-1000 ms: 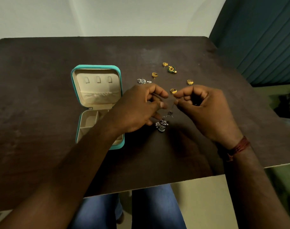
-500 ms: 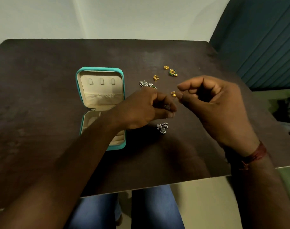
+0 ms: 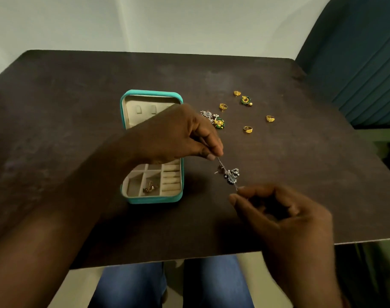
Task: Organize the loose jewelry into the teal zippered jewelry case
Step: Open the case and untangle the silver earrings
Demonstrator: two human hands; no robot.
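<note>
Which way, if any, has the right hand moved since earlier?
Yes: the right hand drew back from the nearest gold ring toward the table's near edge.

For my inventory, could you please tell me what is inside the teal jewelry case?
One small brownish-gold piece lies in a front compartment of the jewelry case; the ring rolls look bare. The left hand covers the tray's far edge and part of the lid.

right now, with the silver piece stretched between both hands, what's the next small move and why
Probably carry the silver piece over the teal case and lower it into a free compartment. The left hand and right hand each pinch one end of it, just right of the case, which lies open; one compartment holds a small item.
</note>
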